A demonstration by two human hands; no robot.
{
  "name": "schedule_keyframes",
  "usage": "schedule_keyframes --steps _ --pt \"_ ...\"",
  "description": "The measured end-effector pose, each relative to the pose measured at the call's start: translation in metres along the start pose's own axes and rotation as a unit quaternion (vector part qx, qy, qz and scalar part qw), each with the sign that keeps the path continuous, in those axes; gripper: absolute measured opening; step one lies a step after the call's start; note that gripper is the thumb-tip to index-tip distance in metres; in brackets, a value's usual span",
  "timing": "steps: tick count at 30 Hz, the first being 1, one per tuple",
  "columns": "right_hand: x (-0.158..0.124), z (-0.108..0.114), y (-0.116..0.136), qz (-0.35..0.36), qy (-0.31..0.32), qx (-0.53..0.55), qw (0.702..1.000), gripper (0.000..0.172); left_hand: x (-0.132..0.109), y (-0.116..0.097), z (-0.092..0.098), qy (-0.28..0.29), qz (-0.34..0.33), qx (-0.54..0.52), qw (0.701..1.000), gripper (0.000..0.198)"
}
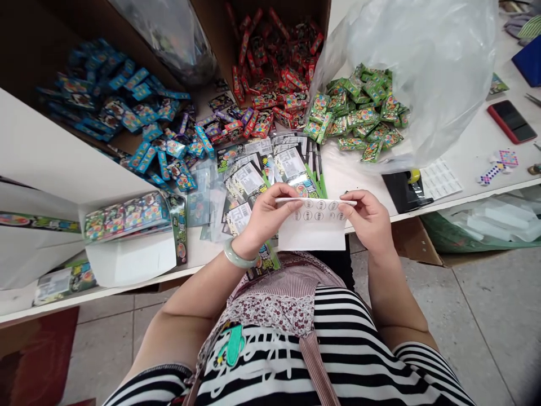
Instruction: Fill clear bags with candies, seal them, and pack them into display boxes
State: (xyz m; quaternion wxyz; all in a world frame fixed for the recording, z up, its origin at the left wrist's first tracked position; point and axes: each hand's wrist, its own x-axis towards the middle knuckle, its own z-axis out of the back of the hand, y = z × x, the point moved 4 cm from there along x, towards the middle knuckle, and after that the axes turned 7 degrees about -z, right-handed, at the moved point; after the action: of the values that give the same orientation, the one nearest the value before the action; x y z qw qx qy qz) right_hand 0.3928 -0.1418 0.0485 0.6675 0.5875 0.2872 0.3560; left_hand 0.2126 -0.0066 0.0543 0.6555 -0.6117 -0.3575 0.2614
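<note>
A white sheet with rows of small round printed stickers is stretched between my two hands near the table's front edge. My left hand pinches its upper left corner, with a pale bangle on the wrist. At the upper right corner, my right hand grips the sheet between thumb and fingers. The sheet's top edge looks folded over. Just beyond it lie overlapping printed packets with barcode labels. One more packet shows below my left hand at the table's edge.
Blue, red and green small packs lie in piles at the back. A clear plastic bag stands behind the green ones. An open white box is at left. At right are a phone and a sticker sheet.
</note>
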Motion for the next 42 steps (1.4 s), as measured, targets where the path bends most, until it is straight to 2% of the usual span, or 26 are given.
schedule_keyframes --steps 3,8,13,17,19,23,26,29,36,42 --pt "-0.001 0.000 0.000 -0.023 0.005 -0.011 1.000 0.012 0.001 0.003 0.000 -0.010 0.021 0.006 1.000 0.026" --pt "-0.003 -0.001 0.008 0.011 -0.001 -0.026 1.000 0.022 -0.002 0.010 0.003 -0.020 0.076 -0.017 0.997 0.029" --pt "-0.004 -0.002 0.009 0.037 -0.002 0.001 0.999 0.010 -0.002 0.004 0.003 -0.007 0.011 -0.033 0.999 0.023" --pt "-0.004 -0.001 0.004 -0.002 0.016 -0.010 1.000 0.022 -0.002 0.005 0.002 -0.011 0.054 -0.023 0.998 0.025" --pt "-0.002 0.001 0.006 -0.017 0.038 -0.014 0.999 0.021 -0.003 0.005 0.002 -0.012 0.059 -0.008 0.998 0.026" --pt "0.005 -0.001 0.017 -0.009 0.096 -0.064 0.993 0.020 -0.003 -0.001 0.003 0.001 0.012 0.019 1.000 0.026" --pt "0.010 -0.004 0.028 0.018 0.099 -0.119 0.988 0.012 -0.003 -0.007 0.001 0.029 -0.027 0.026 0.999 0.025" --pt "0.011 -0.008 0.034 0.037 0.095 -0.143 0.985 0.014 -0.003 -0.010 0.000 0.038 -0.051 0.021 0.998 0.024" --pt "0.010 -0.008 0.032 0.027 0.100 -0.172 0.980 0.024 -0.003 -0.001 0.006 0.013 0.003 0.043 0.999 0.025" --pt "0.016 -0.010 0.040 0.054 0.159 -0.207 0.964 0.013 -0.003 -0.009 -0.001 0.049 -0.006 0.041 0.998 0.028"
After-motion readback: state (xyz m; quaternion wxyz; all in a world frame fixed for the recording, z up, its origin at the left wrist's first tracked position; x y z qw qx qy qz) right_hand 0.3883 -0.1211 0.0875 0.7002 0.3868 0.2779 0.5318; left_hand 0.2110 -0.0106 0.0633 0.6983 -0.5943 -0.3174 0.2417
